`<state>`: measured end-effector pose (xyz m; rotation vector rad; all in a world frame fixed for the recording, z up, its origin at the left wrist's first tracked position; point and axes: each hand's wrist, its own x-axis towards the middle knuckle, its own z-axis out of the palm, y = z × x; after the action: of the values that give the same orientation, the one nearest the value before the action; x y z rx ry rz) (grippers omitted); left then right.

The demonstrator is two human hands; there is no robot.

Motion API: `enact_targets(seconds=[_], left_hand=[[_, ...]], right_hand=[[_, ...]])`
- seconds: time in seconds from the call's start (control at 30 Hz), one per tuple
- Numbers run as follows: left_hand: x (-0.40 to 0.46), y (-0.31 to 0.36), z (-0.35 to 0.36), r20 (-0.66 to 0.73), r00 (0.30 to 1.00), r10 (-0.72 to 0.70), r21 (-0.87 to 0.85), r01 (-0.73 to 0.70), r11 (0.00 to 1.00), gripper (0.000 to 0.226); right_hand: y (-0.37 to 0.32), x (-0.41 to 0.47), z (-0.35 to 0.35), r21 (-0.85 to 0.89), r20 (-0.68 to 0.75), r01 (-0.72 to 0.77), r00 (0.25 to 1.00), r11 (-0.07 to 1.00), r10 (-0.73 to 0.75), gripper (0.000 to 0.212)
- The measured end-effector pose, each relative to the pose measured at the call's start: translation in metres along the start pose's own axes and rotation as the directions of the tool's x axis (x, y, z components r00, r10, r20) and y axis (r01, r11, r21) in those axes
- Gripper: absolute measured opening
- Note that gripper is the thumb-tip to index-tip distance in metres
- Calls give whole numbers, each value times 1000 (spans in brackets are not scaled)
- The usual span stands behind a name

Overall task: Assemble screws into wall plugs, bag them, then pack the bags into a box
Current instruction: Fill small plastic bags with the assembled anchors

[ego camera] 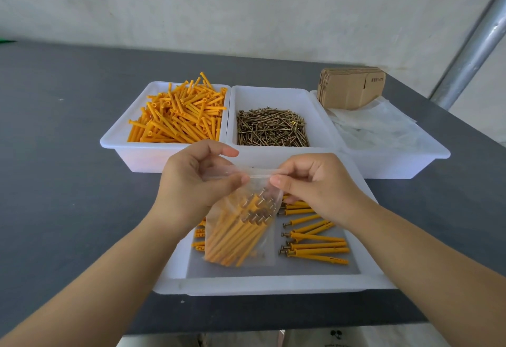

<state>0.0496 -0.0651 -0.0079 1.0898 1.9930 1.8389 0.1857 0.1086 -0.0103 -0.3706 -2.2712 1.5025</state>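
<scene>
- The left hand [197, 182] and right hand [315, 182] each pinch the top strip of a clear bag [241, 226], one at each end, thumbs nearly meeting at the middle.
- The bag hangs above the near tray [262, 283], tilted, filled with orange plugs [232, 242] whose screw heads point up toward the mouth.
- More assembled plugs [317, 239] lie loose in the same tray, just right of the bag.
- Behind it sit a tray of bare plugs [178, 116], a tray of screws [271, 127], and a third tray with spare bags [377, 127] and flat cartons [353, 86], all on the bench [68, 155].
- This looks like the sealing step; whether the strip is closed yet I cannot tell.
- Risk: screw heads sit close under the strip, so one caught in the seal would leave a gap.
- Risk: the tilt could spill plugs if the pinch slips before the strip closes.
- Risk: pressing hard over screw heads may puncture the thin film.
</scene>
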Motion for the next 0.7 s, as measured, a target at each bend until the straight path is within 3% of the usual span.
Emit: enact_targets(seconds=[0.1,0.17,0.33,0.53,0.7], left_hand=[[6,11,3,113,972,205,388,-233,892,26],[12,21,9,256,940,227,526,-333,783,17],[23,29,20,370,923,106,556,-311,770,9],[24,21,21,330,937,111,531,-281,800,4],[24,22,25,302,946,118,554,-275,786,4]], right_hand=[[1,1,-1,-38,2,11,1000,999,-11,6],[2,1,-1,-49,15,16,1000,999,-15,7],[2,-1,-2,-8,33,12,999,1000,-11,14],[2,1,-3,47,-20,-24,999,999,25,4],[2,2,-4,-36,-3,18,1000,999,-18,5]])
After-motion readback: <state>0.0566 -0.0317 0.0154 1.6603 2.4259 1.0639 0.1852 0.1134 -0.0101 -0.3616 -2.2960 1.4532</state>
